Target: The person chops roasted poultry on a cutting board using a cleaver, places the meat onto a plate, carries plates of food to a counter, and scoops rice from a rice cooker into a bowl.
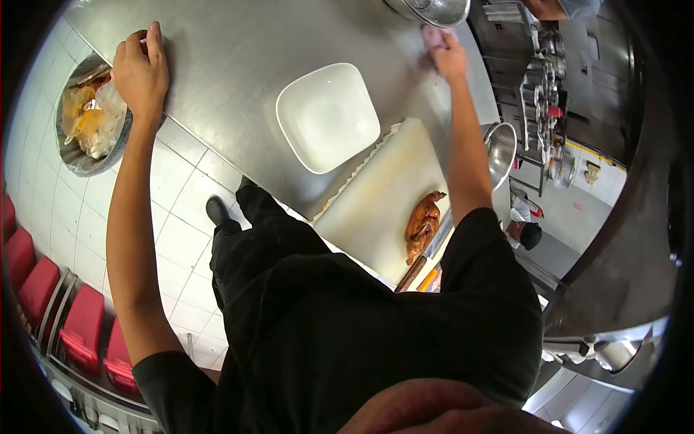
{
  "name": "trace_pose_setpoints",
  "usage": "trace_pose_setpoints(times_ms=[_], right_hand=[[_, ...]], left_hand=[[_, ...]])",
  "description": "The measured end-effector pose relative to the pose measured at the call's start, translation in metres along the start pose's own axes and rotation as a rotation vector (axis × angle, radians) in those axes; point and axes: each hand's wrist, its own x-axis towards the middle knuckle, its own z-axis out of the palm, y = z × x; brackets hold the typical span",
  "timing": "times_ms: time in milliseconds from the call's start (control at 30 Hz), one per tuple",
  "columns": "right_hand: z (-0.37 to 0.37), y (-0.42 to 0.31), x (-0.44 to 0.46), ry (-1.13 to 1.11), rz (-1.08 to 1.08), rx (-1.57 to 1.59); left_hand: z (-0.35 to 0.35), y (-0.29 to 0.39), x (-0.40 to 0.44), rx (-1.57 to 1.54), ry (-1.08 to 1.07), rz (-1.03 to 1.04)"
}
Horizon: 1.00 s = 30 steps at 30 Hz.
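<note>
Left hand [141, 69] and right hand [443, 52] are spread wide over the steel table [217, 79]. The left is at the table's left edge, fingers loosely curled; its palm side is hidden, so I cannot tell whether it grips that edge. Below and outside it, past the edge, sits a waste bin [124, 145] lined with plastic and filled with bags and scraps. Motion blurs the right hand, which is at the far right, by the rim of a metal bowl [439, 11] cut off by the top of the view; whether it grasps the rim or is let go, I cannot tell.

Between the two hands, a broad stretch of steel gives room to move, down to a white square bowl [327, 118]. Just beside that bowl, a cutting board [369, 202] reaches the table's near edge, close to the person's body. On its right part lie a browned piece of roast meat [423, 228] and a knife [438, 242]. Another metal bowl [501, 155] shows past the right forearm, narrowing the space there.
</note>
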Motion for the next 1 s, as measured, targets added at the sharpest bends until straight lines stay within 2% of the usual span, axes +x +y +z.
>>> trace_pose_setpoints(times_ms=[67,133,200,267,300,333,433,500,567,633,733,800,900,1000], right_hand=[[0.009,-0.028,-0.028,0.03,-0.216,0.028],[0.004,-0.08,-0.055,-0.035,-0.172,0.091],[0.003,-0.095,-0.068,-0.066,-0.271,0.126],[-0.008,-0.102,-0.085,-0.188,-0.295,0.192],[-0.015,-0.103,-0.095,-0.252,-0.306,0.229],[-0.021,-0.098,-0.104,-0.239,-0.421,0.132],[-0.049,-0.074,-0.123,-0.424,-0.375,0.054],[-0.057,-0.028,-0.134,-0.377,-0.357,0.112],[-0.084,-0.029,-0.148,-0.396,0.158,0.216],[-0.088,0.006,-0.151,-0.119,0.206,0.24],[-0.105,0.003,-0.138,-0.141,0.599,0.385],[-0.088,0.022,-0.125,-0.286,0.844,0.425],[-0.057,0.056,-0.109,-0.294,0.811,0.222],[-0.035,0.156,-0.067,-0.257,0.682,0.052]], left_hand=[[0.002,-0.001,0.0,0.002,0.006,0.019],[0.005,-0.007,0.0,0.018,0.021,0.065],[0.008,-0.011,0.001,0.037,0.017,0.079],[0.009,-0.011,0.001,0.06,0.016,0.088],[0.01,-0.012,0.001,0.061,0.005,0.092],[0.01,-0.013,0.001,0.066,-0.004,0.095],[0.007,-0.01,0.002,0.077,-0.02,0.077],[0.005,-0.006,0.002,0.074,-0.019,0.055],[0.008,-0.008,0.003,0.056,0.002,0.079],[0.008,-0.01,0.001,0.044,0.015,0.092],[0.008,-0.01,0.001,0.028,0.031,0.101],[0.008,-0.01,0.002,0.025,0.038,0.102],[0.005,-0.005,0.001,0.055,0.004,0.058],[0.003,-0.002,0.001,0.007,0.019,0.041]])
